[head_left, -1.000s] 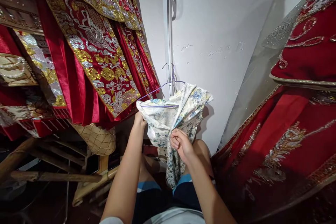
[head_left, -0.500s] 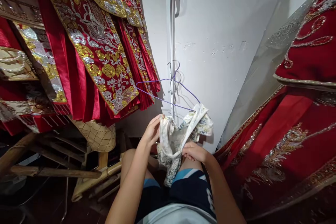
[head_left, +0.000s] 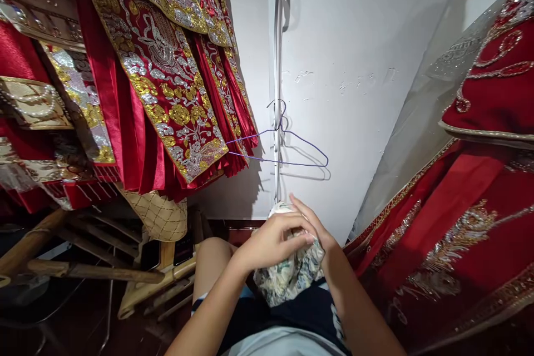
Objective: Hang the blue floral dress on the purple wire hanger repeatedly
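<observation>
A crumpled white garment (head_left: 286,281) with a yellow, green and blue print is bunched over my lap. My left hand (head_left: 277,239) reaches across its top, fingers and thumb closed on the cloth. On the garment's right side is my right hand (head_left: 317,228), holding the cloth close against the left fingertips; some of its fingers are hidden. Beyond my hands a thin purple wire hanger (head_left: 302,164) hangs bare on a white metal upright. The garment's exact kind cannot be made out in its folds.
Red embroidered robes (head_left: 179,114) hang at the left, overlapping the hanger's left end. Below them stands a bamboo chair (head_left: 95,271). A red beaded gown (head_left: 450,222) fills the right side. The white wall (head_left: 354,67) and metal upright (head_left: 278,39) are ahead.
The garment has come off the hanger's right end and is now gathered in a bunch nearer my lap. My hands have moved together, the left one rightward over the cloth.
</observation>
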{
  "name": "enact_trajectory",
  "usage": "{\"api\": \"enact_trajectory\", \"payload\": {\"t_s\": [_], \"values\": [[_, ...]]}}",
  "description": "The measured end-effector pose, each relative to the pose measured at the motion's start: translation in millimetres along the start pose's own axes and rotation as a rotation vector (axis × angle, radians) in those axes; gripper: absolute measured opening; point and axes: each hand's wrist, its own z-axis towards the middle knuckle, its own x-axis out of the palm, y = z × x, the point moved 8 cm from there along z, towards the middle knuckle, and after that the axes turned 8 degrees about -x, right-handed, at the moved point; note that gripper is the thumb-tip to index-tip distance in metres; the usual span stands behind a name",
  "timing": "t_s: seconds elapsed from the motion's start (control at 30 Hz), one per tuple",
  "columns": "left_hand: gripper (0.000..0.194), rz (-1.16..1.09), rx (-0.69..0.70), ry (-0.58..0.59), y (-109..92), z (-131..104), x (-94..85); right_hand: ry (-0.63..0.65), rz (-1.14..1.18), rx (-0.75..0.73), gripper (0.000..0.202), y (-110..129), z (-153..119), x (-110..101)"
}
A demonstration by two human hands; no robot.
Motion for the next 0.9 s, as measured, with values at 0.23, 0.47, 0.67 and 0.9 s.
{"api": "enact_trajectory", "payload": {"t_s": [0.23, 0.47, 0.67, 0.9], "values": [[0.025, 0.171, 0.038, -0.396, 3.6, -16.5, -46.7, 0.209, 0.107, 0.236, 0.011, -3.7, 24.9, 29.2], [0.062, 0.023, -0.219, 0.176, 81.2, -12.4, -24.6, 0.72, -0.197, 0.307, 0.005, 41.3, 36.9, 40.3], [0.05, 0.508, -0.423, 0.065, 121.2, -41.5, -62.9, 0.441, -0.319, 0.13, 0.008, 86.4, 64.9, -15.3], [0.041, 0.809, -0.524, -0.215, 115.5, -48.1, -128.1, -0.164, -0.582, -0.437, 0.029, 64.4, 134.3, -47.1]]}}
